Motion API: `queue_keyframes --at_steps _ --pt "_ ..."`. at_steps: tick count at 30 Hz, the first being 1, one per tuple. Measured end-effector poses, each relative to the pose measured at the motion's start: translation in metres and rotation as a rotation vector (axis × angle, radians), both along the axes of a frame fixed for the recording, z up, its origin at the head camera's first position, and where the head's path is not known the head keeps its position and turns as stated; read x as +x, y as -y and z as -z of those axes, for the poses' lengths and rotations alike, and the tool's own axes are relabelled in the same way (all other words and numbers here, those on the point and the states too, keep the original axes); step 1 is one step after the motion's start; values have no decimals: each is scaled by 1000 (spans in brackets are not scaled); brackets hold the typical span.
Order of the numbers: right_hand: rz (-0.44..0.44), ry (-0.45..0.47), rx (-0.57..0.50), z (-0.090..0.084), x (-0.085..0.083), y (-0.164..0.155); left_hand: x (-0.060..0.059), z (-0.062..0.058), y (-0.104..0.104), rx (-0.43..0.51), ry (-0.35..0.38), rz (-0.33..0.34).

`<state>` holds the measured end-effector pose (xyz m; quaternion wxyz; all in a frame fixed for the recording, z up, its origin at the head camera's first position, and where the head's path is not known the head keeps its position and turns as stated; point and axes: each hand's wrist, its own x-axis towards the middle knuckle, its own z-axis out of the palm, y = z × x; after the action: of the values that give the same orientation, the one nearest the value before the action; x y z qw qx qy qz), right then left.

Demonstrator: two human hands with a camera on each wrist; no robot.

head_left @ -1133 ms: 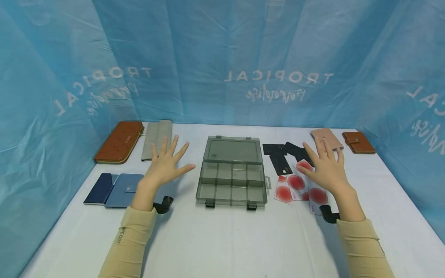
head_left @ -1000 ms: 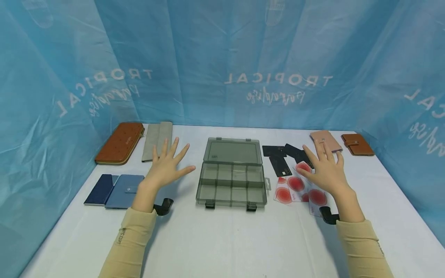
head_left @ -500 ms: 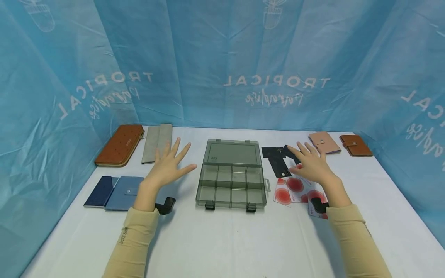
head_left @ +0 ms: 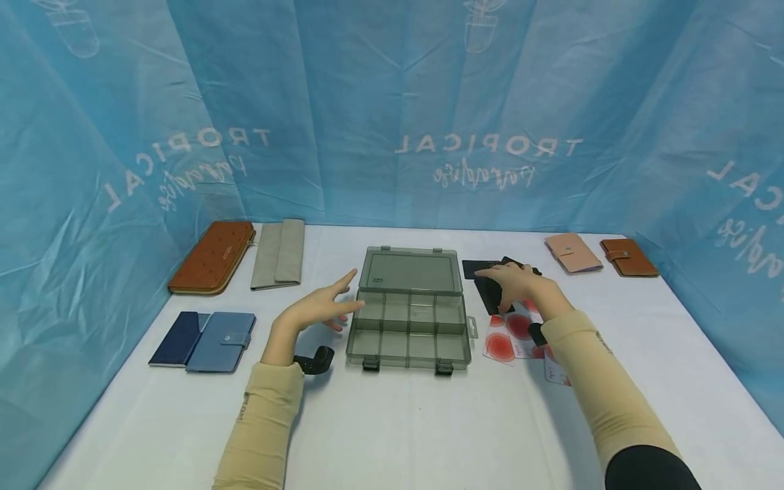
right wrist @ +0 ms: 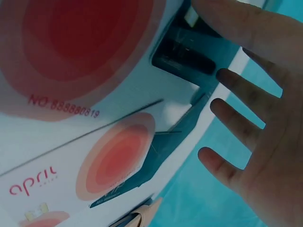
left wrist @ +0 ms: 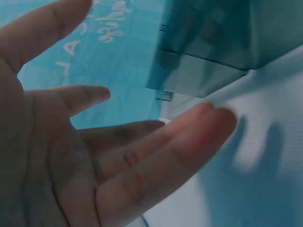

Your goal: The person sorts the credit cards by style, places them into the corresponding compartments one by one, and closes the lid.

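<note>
My left hand (head_left: 318,307) hovers at the left side of a clear grey divided box (head_left: 407,361), fingers extended and holding nothing. The box stands with its lid (head_left: 409,269) laid back, and compartments show inside. In the left wrist view the box wall (left wrist: 208,71) is just beyond the fingertips. My right hand (head_left: 520,282) reaches over several black cards (head_left: 480,268), hiding part of them. In the right wrist view its fingers are spread and the thumb is close to a black card (right wrist: 182,59); contact cannot be told. White cards with red circles (head_left: 499,346) lie beneath the right wrist.
At the left are a brown zip wallet (head_left: 211,258), a grey folded wallet (head_left: 278,255), a blue snap wallet (head_left: 220,341) and a navy one (head_left: 175,338). A pink wallet (head_left: 574,252) and a small brown wallet (head_left: 631,257) lie back right. Blue curtains (head_left: 392,102) border the white table.
The right hand has moved left and down over the black cards, uncovering the pink wallet. The left hand has turned and moved right, from beside the grey wallet to the box's edge.
</note>
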<state>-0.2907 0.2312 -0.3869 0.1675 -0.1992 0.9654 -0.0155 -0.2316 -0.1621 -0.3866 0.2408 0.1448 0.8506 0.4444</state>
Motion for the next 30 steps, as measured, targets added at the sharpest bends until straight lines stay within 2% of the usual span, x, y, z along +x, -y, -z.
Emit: queue_keyframes --at_steps 2,5,9,13,17,23,26,30 --pt "-2 5 32 1 -2 0 -1 5 0 60 87 4" --pt "-11 -2 47 2 -4 0 -1 11 -1 109 176 17" --pt "-22 -24 54 2 -6 1 -1 12 -1 124 205 38" --pt "13 -63 28 3 -10 1 -1 12 -1 135 204 40" --pt "76 -89 -113 3 -15 -3 0 11 -2 129 208 35" --pt "135 34 -449 -1 -21 -10 1 11 -2 119 217 30" --pt "193 46 -517 -7 -22 -10 1 11 -3 125 229 30" --pt "305 -31 -586 -20 -20 -3 1 11 -3 133 237 32"
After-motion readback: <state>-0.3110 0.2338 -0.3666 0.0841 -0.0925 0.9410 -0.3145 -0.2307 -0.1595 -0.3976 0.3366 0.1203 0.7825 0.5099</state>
